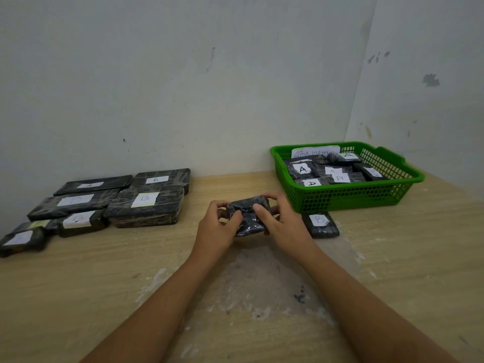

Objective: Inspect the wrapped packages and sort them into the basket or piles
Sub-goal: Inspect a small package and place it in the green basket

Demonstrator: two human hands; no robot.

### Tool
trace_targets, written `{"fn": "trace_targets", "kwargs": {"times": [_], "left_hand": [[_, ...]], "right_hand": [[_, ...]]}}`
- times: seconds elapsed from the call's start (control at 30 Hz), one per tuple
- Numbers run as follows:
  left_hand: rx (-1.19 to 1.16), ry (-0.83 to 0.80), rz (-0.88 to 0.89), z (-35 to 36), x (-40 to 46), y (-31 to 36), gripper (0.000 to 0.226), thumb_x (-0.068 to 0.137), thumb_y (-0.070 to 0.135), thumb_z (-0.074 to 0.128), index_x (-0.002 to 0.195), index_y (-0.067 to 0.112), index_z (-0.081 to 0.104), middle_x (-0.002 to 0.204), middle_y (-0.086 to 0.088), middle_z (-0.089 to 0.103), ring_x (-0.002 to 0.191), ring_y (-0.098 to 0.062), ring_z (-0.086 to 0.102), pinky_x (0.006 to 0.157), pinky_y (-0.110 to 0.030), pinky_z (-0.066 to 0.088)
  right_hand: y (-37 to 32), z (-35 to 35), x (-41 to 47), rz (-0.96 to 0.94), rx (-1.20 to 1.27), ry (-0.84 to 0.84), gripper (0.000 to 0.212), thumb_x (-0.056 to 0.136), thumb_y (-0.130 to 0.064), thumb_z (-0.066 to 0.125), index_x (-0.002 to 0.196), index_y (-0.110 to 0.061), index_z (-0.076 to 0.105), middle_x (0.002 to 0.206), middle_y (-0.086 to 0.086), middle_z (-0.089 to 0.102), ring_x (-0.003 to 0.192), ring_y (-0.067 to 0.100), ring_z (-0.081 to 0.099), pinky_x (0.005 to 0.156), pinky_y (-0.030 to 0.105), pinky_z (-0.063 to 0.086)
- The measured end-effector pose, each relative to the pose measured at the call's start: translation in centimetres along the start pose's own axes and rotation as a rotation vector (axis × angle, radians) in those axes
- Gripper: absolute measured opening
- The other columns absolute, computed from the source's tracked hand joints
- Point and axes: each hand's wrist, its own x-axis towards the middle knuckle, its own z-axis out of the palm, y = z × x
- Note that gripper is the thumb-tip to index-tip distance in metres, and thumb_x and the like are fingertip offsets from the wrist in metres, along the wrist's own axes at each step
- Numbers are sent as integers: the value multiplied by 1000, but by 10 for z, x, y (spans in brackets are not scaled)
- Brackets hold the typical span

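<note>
A small black wrapped package (248, 218) is held above the middle of the wooden table. My left hand (217, 229) grips its left side and my right hand (282, 224) grips its right side, thumbs on top. No label shows on its upper face. A green plastic basket (348, 197) stands at the back right, marked "ABNormal" and holding several black packages with A labels. A black package labelled B (320, 224) lies in front of the basket, just right of my right hand.
On the left of the table (131, 271) lie several black wrapped packages (145, 205) with white A and B labels, in rows reaching the wall. White walls close the back and the right. The table's near middle is scuffed with white marks.
</note>
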Motion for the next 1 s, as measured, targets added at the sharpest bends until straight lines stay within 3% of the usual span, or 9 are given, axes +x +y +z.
{"fn": "trace_targets", "kwargs": {"times": [0.1, 0.2, 0.3, 0.4, 0.57, 0.7, 0.83, 0.9, 1.0], "left_hand": [[19, -4, 17, -1, -1, 1, 30, 97, 29, 67, 122, 27, 52, 103, 4, 68, 80, -9, 72, 64, -22, 57], [42, -4, 38, -1, -3, 2, 31, 97, 26, 67, 124, 26, 51, 101, 8, 66, 74, -2, 69, 57, -14, 51], [40, -15, 36, 0, -4, 3, 31, 97, 28, 67, 124, 26, 51, 101, 7, 67, 74, -3, 69, 56, -15, 51], [40, -17, 26, 0, -4, 3, 32, 97, 32, 68, 124, 28, 51, 101, 6, 68, 77, -7, 71, 60, -19, 56], [-24, -15, 3, -3, -3, 2, 31, 95, 38, 70, 121, 30, 55, 105, 2, 71, 82, -10, 74, 71, -29, 62], [-42, -34, -12, -4, -3, 2, 39, 92, 42, 73, 124, 29, 56, 109, 1, 72, 83, -8, 74, 76, -32, 63], [-40, -136, 4, -5, -6, -3, 76, 76, 60, 82, 140, 39, 48, 121, 12, 66, 91, -1, 71, 85, -32, 61], [-70, -212, 14, -8, -6, -4, 94, 69, 61, 86, 149, 44, 40, 129, 17, 60, 99, -2, 70, 87, -31, 60], [-129, -229, 41, -11, -4, -4, 90, 71, 50, 89, 149, 38, 45, 133, 16, 60, 103, -7, 72, 85, -28, 60]], "right_hand": [[-3, -1, -1, 23, 16, -3, 43, 93, -43, 72, 129, -38, 51, 101, -3, 68, 90, 12, 72, 84, 44, 62], [-5, -1, -1, 55, 77, -14, 43, 93, -31, 75, 129, -33, 51, 107, 7, 66, 90, 17, 71, 83, 41, 62], [-5, -2, 1, 61, 123, -22, 43, 92, -25, 76, 127, -30, 52, 109, 15, 66, 91, 21, 71, 78, 35, 62], [-2, -3, 2, 68, 118, -22, 43, 91, -28, 77, 125, -34, 53, 108, 13, 67, 91, 22, 72, 74, 33, 62], [-4, -8, 2, 101, 119, -82, 49, 89, -40, 77, 131, -38, 51, 110, 7, 69, 86, 17, 74, 57, 15, 48], [-2, -10, 3, 101, 155, -102, 55, 85, -33, 83, 130, -36, 52, 110, 11, 70, 87, 22, 73, 59, 17, 50], [-1, -12, 4, 108, 220, -62, 50, 84, -27, 84, 125, -32, 56, 104, 16, 72, 75, 21, 72, 58, 19, 50], [-1, -14, 4, 135, 232, -42, 44, 86, -34, 82, 122, -34, 57, 99, 13, 75, 70, 19, 73, 59, 21, 50], [-6, -16, 5, 161, 219, -53, 44, 89, -52, 72, 127, -36, 56, 97, 4, 78, 71, 20, 76, 65, 28, 50]]}}
